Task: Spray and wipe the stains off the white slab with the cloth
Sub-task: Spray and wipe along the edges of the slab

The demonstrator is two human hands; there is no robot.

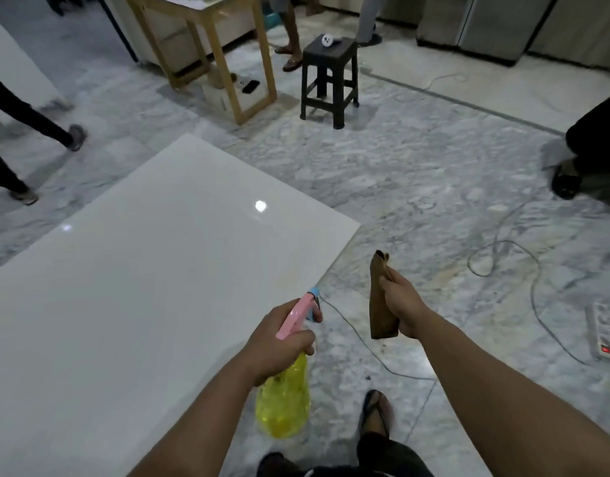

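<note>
White slab (152, 270): flat on the floor, ahead and left of both hands. Left hand (279, 342): nearer the slab, fingers curled round the spray bottle (284, 401), nozzle pointing forward past the slab's near right edge. Right hand (401, 304): over bare floor to the right, fingers clamped on the brown cloth (381, 297), hanging folded.

No legible text, no readable labels, no brand marks, no numbers, no signs on any surface shown

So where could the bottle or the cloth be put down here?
The glossy white slab is bare. Marble floor between its far corner and the dark plastic stool is free. Right of the brown cloth, grey cables and a power strip crowd the floor.
</note>
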